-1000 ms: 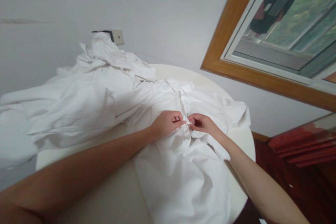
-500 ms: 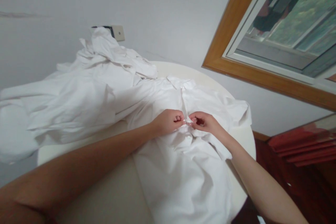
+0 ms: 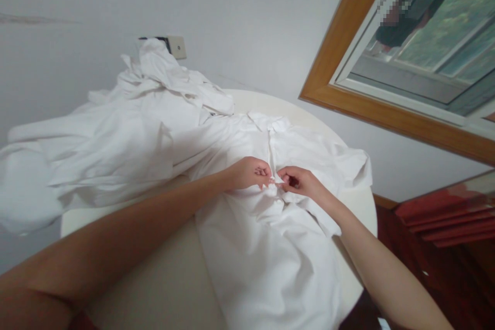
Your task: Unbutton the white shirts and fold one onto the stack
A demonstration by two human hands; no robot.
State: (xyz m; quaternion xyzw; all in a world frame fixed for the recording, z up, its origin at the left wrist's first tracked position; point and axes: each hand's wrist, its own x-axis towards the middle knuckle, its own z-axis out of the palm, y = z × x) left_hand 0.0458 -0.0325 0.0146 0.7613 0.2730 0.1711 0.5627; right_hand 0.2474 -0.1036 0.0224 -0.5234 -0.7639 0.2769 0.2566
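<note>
A white shirt (image 3: 270,263) lies spread over a round cream table (image 3: 154,273), its collar toward the wall and one short sleeve out to the right. My left hand (image 3: 251,172) is closed on one side of its front opening, fingers curled and thumb pressed to the cloth. From the other side my right hand (image 3: 297,180) pinches the front edge between thumb and fingers. The fingertips of both hands nearly meet at the placket. Any button there is too small to make out between them.
More white garments (image 3: 127,118) are heaped on the left side of the table, hanging past its edge. Behind is a white wall with a socket plate (image 3: 178,47). A wood-framed window (image 3: 386,111) is at upper right, and red fabric (image 3: 452,211) hangs over the dark floor.
Both hands stay at the same spot on the placket, with only slight shifts of the left fingers and thumb. The view has moved a little.
</note>
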